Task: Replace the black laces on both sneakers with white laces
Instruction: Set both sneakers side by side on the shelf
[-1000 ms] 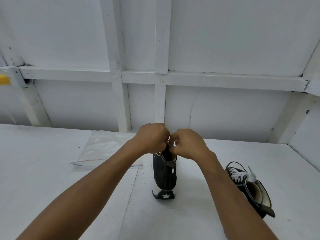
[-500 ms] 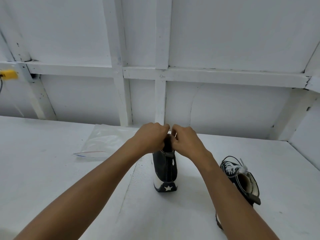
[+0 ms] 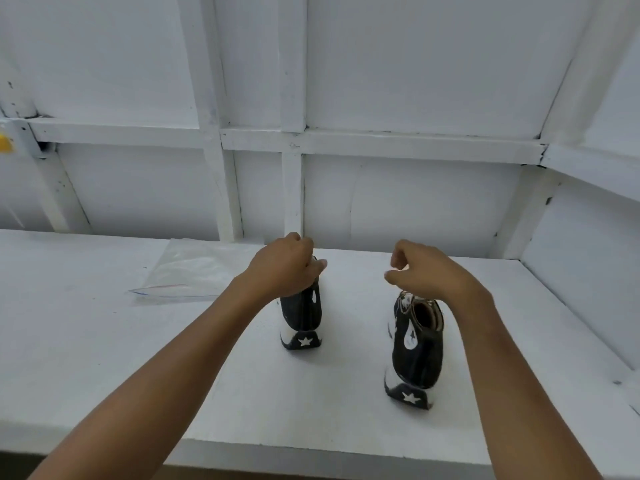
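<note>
- At the far left edge I see a small yellow thing on the white wall; I cannot tell what it is.
- A clear plastic bag lies flat on the white table, near the wall and to the left of both hands.
- My left hand sits on top of the left sneaker. Its fingers are curled down around the upper part of the shoe and grasp it, and the thumb points to the right. The hand hides the laces of this shoe, so their colour I cannot tell.
- The left sneaker stands upright on the table, with its heel and white star towards me.
- My right hand hovers just above the right sneaker. The fingers are loosely bent and released, and I see nothing in them.
- The right sneaker also stands upright with its heel towards me, well apart from the left one and nearer to the table edge. A bit of white lace shows at its front.
</note>
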The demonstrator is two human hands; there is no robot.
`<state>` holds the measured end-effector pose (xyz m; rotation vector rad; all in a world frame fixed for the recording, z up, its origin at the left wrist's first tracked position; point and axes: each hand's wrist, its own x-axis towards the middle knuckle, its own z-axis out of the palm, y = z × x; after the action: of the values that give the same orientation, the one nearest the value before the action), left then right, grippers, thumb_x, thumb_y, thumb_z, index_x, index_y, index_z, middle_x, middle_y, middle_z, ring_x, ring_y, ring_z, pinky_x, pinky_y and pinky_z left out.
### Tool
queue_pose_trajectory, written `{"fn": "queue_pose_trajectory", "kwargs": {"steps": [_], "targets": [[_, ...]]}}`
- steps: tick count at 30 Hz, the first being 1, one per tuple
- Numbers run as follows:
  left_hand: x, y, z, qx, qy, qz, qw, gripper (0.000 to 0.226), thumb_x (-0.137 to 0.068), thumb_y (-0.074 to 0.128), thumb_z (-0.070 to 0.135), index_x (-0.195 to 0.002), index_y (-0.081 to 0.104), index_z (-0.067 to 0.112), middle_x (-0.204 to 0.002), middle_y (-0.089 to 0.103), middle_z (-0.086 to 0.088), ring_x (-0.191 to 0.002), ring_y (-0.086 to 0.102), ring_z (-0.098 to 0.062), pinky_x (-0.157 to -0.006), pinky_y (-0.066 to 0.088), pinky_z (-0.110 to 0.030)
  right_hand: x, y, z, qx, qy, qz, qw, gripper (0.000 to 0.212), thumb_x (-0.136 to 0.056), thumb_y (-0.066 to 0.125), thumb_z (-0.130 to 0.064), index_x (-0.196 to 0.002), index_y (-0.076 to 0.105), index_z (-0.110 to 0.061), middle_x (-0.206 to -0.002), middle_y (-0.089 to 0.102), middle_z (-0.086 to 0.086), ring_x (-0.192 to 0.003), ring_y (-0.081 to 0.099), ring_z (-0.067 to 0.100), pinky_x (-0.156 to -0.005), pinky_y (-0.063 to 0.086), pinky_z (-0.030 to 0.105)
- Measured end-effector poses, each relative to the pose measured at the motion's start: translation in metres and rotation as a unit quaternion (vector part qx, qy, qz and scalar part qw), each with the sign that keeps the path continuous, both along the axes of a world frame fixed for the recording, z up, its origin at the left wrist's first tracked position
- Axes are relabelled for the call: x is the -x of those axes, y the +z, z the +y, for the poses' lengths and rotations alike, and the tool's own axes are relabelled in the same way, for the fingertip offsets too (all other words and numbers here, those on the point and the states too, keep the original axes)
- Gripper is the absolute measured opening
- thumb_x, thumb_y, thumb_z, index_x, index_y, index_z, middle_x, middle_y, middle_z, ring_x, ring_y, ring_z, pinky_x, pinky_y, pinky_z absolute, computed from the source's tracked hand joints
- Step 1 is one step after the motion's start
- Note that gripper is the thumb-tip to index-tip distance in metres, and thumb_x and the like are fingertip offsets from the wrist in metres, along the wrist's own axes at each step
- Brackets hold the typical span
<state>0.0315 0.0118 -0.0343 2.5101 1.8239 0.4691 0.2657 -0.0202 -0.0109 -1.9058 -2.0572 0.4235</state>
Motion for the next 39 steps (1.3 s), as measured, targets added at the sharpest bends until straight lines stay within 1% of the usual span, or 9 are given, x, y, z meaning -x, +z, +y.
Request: {"fn": "queue_pose_trajectory", "kwargs": {"steps": [3,8,11,17,24,26,32,35,39], "targets": [[-0.009,-0.009,-0.015,0.037,0.029,0.028,0.998,0.042,-0.096,0.05,0.054,-0.084,0.057,0.014,-0.118,0.053,-0.013,-0.107,0.052,-0.031,-0.08,0.05,-0.039,-0.015,0.0,-0.024,0.034,-0.014,-0.047,0.998,0.041,-0.08,0.07,-0.056,-0.083,0.053,-0.018,-0.1,0.057,0.0,-0.097,0.052,0.019,-0.078,0.046,0.035],[-0.024,-0.028,-0.03,0.052,0.129,0.039,0.99,0.059,-0.093,0.053,0.056,-0.134,0.05,0.015,-0.132,0.045,-0.017,-0.12,0.044,-0.038,-0.094,0.044,-0.042,-0.003,-0.022,-0.06,0.062,-0.08,-0.161,0.982,0.047,-0.078,0.068,-0.061,-0.094,0.063,-0.017,-0.117,0.038,0.003,-0.121,0.032,0.026,-0.078,0.039,0.033],[-0.026,-0.034,-0.031,0.063,0.147,0.011,0.987,0.046,-0.096,0.054,0.045,-0.125,0.052,0.01,-0.122,0.054,-0.018,-0.109,0.054,-0.036,-0.085,0.044,-0.038,0.006,-0.037,-0.072,0.027,-0.139,-0.159,0.977,0.041,-0.086,0.064,-0.042,-0.117,0.059,-0.015,-0.13,0.043,0.007,-0.126,0.034,0.031,-0.076,0.036,0.032],[-0.022,-0.028,-0.051,0.05,0.128,-0.036,0.99,0.007,-0.093,0.052,0.014,-0.094,0.051,0.007,-0.091,0.058,-0.01,-0.08,0.048,-0.026,-0.067,0.036,-0.031,0.013,-0.044,-0.083,-0.021,-0.139,-0.069,0.988,0.037,-0.088,0.055,-0.012,-0.125,0.052,-0.007,-0.107,0.063,0.01,-0.094,0.059,0.029,-0.067,0.039,0.027],[-0.027,-0.027,-0.102,0.006,0.077,-0.081,0.994,0.018,-0.086,0.056,0.015,-0.075,0.043,0.01,-0.064,0.047,-0.001,-0.069,0.046,-0.024,-0.056,0.029,-0.029,0.03,-0.052,-0.105,-0.093,-0.101,0.049,0.989,0.01,-0.078,0.061,-0.009,-0.074,0.052,-0.006,-0.063,0.044,-0.001,-0.071,0.053,0.026,-0.062,0.04,0.031],[-0.029,-0.035,-0.109,-0.01,0.081,-0.128,0.988,0.018,-0.087,0.06,0.021,-0.09,0.046,0.01,-0.076,0.053,-0.002,-0.073,0.05,-0.024,-0.06,0.034,-0.03,0.039,-0.057,-0.113,-0.106,-0.119,0.114,0.981,0.019,-0.077,0.066,-0.012,-0.084,0.049,-0.01,-0.072,0.049,-0.002,-0.075,0.052,0.024,-0.063,0.038,0.029],[-0.036,-0.066,-0.119,0.056,0.143,-0.403,0.902,0.083,-0.08,0.075,0.034,-0.144,0.026,0.013,-0.11,0.058,0.0,-0.1,0.056,-0.024,-0.082,0.043,-0.032,0.067,-0.1,-0.128,-0.107,-0.221,0.278,0.929,0.088,-0.071,0.078,-0.033,-0.14,0.028,-0.01,-0.131,0.053,0.009,-0.122,0.051,0.031,-0.095,0.05,0.044],[-0.039,-0.071,-0.122,0.118,0.135,-0.379,0.908,0.021,-0.093,0.06,0.031,-0.105,0.058,0.014,-0.086,0.059,0.003,-0.101,0.061,-0.028,-0.077,0.04,-0.028,0.067,-0.138,-0.111,-0.077,-0.221,0.287,0.929,0.069,-0.073,0.049,-0.047,-0.131,0.043,-0.009,-0.127,0.057,0.014,-0.121,0.053,0.037,-0.096,0.049,0.053],[-0.031,-0.07,-0.132,0.117,0.108,-0.379,0.912,0.032,-0.101,0.045,0.022,-0.074,0.058,0.011,-0.07,0.055,0.0,-0.082,0.056,-0.028,-0.063,0.037,-0.031,0.08,-0.126,-0.125,-0.075,-0.218,0.296,0.927,0.049,-0.081,0.038,-0.036,-0.122,0.055,-0.015,-0.123,0.058,0.014,-0.116,0.054,0.04,-0.099,0.043,0.061]]}}
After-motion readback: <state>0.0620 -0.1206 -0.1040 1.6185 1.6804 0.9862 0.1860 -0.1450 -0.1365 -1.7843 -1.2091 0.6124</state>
